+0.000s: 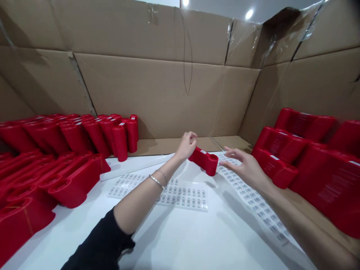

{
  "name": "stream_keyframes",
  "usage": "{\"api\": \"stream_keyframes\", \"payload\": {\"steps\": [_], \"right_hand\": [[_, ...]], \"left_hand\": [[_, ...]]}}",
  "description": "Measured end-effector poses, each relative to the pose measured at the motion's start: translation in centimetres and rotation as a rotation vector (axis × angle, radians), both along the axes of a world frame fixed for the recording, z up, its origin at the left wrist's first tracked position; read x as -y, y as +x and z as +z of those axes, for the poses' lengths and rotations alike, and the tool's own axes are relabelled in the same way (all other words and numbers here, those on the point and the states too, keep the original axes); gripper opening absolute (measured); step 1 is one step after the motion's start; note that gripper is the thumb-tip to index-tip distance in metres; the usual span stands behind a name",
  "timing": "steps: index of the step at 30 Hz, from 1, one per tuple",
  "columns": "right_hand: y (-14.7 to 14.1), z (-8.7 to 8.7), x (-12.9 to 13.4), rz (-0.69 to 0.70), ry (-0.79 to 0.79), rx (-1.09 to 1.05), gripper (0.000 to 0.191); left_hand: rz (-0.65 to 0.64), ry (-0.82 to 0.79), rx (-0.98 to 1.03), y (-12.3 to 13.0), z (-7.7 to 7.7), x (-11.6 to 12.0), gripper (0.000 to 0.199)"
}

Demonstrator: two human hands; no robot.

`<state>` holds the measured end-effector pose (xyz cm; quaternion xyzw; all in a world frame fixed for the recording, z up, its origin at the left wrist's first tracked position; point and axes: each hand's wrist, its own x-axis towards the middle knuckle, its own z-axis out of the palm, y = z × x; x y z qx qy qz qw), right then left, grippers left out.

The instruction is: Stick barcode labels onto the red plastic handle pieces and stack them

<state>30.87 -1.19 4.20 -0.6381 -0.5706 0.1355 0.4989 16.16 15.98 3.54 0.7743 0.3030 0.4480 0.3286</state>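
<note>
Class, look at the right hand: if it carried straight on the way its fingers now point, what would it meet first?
Most likely the red plastic piece held in the left hand, at its round end, though depth is hard to judge from this view of the right hand.

Red spool-like part (204, 160), black-barcoded white labels (182, 195)

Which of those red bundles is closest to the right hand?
The lone red bundle held in the left hand, just short of the right hand; the others lie in rows on both sides.
</note>
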Motion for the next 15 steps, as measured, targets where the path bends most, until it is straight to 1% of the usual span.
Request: {"api": "stream_keyframes", "payload": {"steps": [1,3,6,8,10,12,15], "right_hand": [[0.3,-0.5,-0.8,-0.058,-0.003,0.076,0.038],[0.4,-1.7,-2.5,-0.117,-0.043,0.168,0.050],[-0.4,-3.2,-4.4,-0.151,-0.091,0.235,0.046],[-0.7,-3.7,-5.0,-0.148,-0.111,0.232,0.038],[-0.8,-4.1,-5.2,-0.129,-0.125,0.190,0.031],[-0.8,-4.6,-5.3,-0.127,-0.122,0.130,0.028],[-1.1,-5.7,-5.1,-0.134,-0.110,0.031,0.029]], "left_hand": [[0.032,-0.002,0.007,0.6,0.0,-1.2,0.016],[0.050,-0.027,-0.004,1.8,-0.4,-3.2,0.014],[0.001,-0.089,-0.058,3.1,-2.2,-4.6,0.009],[-0.031,-0.120,-0.081,3.4,-3.5,-4.7,0.010],[-0.040,-0.135,-0.079,3.5,-4.4,-4.6,0.010],[-0.040,-0.143,-0.066,3.4,-4.8,-4.3,0.010],[-0.041,-0.158,-0.047,3.2,-4.8,-4.0,0.008]]}}
